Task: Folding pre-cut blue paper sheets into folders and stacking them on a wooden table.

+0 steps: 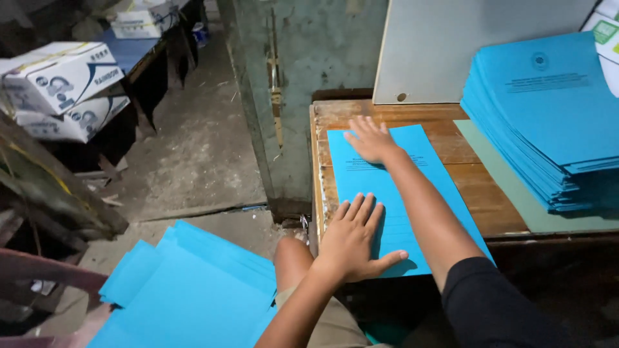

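A blue printed sheet (412, 212) lies flat on the wooden table (477, 187), its near end overhanging the front edge. My left hand (353, 238) presses flat on the sheet's near left part, fingers spread. My right hand (371, 140) lies flat on the sheet's far left corner, palm down. Neither hand grips anything.
A tall stack of blue sheets (554, 116) rests on a green sheet (516, 200) at the table's right. A grey board (464, 45) leans at the back. Loose blue sheets (187, 290) lie on the floor at left. White cartons (61, 77) sit on a bench at far left.
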